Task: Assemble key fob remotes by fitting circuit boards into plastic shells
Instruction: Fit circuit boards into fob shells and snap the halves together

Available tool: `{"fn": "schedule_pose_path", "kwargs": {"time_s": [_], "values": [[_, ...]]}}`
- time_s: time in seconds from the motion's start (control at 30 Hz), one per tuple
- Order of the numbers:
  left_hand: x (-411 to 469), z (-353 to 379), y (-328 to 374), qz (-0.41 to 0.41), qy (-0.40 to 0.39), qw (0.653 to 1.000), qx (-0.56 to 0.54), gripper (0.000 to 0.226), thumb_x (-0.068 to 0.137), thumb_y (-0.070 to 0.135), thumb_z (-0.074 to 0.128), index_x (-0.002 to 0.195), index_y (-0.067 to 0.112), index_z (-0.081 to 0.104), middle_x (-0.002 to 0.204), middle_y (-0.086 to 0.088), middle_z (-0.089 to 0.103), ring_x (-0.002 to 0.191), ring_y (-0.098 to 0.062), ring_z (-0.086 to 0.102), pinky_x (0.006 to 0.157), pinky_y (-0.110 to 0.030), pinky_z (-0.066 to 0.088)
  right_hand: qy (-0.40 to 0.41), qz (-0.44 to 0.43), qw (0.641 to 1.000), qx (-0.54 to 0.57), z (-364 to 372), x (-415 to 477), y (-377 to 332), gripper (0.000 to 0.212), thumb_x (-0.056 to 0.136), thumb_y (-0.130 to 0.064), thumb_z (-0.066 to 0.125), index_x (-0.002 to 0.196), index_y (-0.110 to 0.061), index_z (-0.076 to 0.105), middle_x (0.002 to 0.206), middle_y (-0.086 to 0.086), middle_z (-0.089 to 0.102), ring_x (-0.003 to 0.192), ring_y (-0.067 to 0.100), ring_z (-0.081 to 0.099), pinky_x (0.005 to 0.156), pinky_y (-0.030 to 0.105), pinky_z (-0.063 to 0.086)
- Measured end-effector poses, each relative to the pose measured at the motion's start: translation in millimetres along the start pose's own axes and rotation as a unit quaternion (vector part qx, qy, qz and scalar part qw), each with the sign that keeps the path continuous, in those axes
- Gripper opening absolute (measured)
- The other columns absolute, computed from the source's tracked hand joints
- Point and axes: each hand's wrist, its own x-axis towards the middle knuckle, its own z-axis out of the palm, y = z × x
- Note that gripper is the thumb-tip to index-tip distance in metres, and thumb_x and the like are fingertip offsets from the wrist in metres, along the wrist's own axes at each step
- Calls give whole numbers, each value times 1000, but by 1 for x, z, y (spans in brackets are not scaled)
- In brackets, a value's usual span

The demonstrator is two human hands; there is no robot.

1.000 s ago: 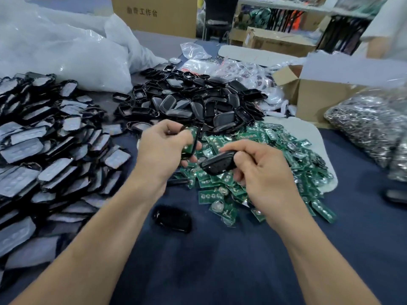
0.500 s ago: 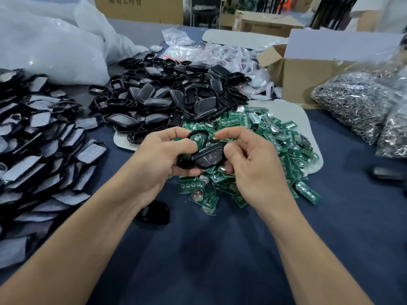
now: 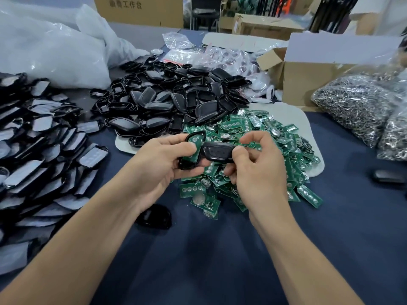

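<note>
While piles crowd the far surface (image 3: 220, 249), its near part lies open; the left hand (image 3: 160, 166) grips a board-filled shell (image 3: 192, 150) tilted upright, the right hand (image 3: 255, 170) a cover (image 3: 218, 151) lying crosswise.

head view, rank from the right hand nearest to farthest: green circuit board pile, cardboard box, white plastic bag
1. green circuit board pile, directly under and around the right hand
2. cardboard box, back right
3. white plastic bag, far back left

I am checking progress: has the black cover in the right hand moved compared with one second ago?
Yes. Judged against the green board pile, the black cover in the right hand moved leftward to meet the shell in the left hand.
</note>
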Motion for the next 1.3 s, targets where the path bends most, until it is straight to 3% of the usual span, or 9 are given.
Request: {"fn": "schedule_pose_path", "kwargs": {"time_s": [0.23, 0.4, 0.6, 0.7, 0.77, 0.9, 1.0, 1.1, 1.3], "values": [[1, 2, -3, 0, -9, 1000, -15, 23, 97, -5, 54, 116, -16, 63, 98, -17, 76, 82, -19, 74, 64, -27, 61, -1, 24, 997, 73, 2, -4, -5, 28, 95, 4, 57, 80, -17, 65, 74, 3, 73, 49, 17, 67, 47, 29, 53], [2, 1, -5, 4, -24, 999, -20, 37, 84, 9, 71, 116, -8, 68, 97, -12, 73, 80, -13, 72, 64, -24, 59, 26, 14, 998, 62, 3, -6, -7, 28, 95, 0, 59, 78, -21, 67, 75, 0, 74, 48, 19, 69, 57, 44, 60], [6, -4, -8, -4, -1, 1000, -17, 37, 77, 4, 74, 114, 4, 70, 84, -8, 73, 62, -13, 67, 59, -22, 56, 8, -46, 996, -71, -1, -8, -11, 27, 89, -6, 66, 81, -31, 72, 89, -17, 76, 62, -1, 64, 59, 18, 51], [9, -7, -8, -4, 19, 1000, 4, 26, 89, -5, 67, 114, 3, 70, 85, -10, 73, 59, -14, 64, 59, -23, 57, -50, -133, 973, -180, -9, -8, -18, 44, 81, 2, 68, 98, -37, 75, 132, -23, 65, 121, -2, 57, 105, 16, 41], [9, -9, -8, -5, 25, 1000, 18, 26, 90, -6, 67, 113, 5, 72, 88, -9, 75, 64, -16, 66, 60, -23, 57, -102, -192, 947, -238, -12, -10, -22, 51, 75, 3, 72, 110, -34, 74, 140, -20, 60, 139, 1, 42, 116, 8, 22], [8, -9, -8, -10, 5, 999, 43, 30, 90, -6, 68, 116, 8, 72, 90, -7, 76, 72, -14, 70, 60, -21, 56, -136, -189, 941, -247, -14, -12, -22, 51, 72, 4, 76, 104, -35, 69, 129, -20, 66, 129, 0, 52, 106, -1, 23], [6, -8, -7, -7, -1, 999, 51, 28, 91, -4, 67, 115, 8, 73, 90, -5, 76, 73, -12, 69, 60, -21, 56, -146, -167, 945, -240, -13, -12, -19, 47, 76, 0, 73, 105, -37, 63, 106, -23, 71, 106, 3, 64, 96, 13, 45], [5, -8, -4, -9, -13, 999, 40, 23, 96, 7, 64, 117, 2, 72, 93, -7, 74, 76, -11, 69, 63, -22, 58, -154, -165, 951, -213, -12, -11, -17, 47, 78, -3, 72, 107, -38, 65, 105, -28, 71, 105, -1, 66, 91, 13, 50], [5, -9, 3, -62, -36, 994, -84, 34, 106, 10, 42, 130, -6, 60, 103, -17, 74, 84, -19, 73, 67, -28, 62, -167, -32, 985, 29, -14, -2, -14, 42, 82, 8, 74, 102, -29, 75, 97, -10, 80, 94, 7, 75, 87, 22, 57]]}}
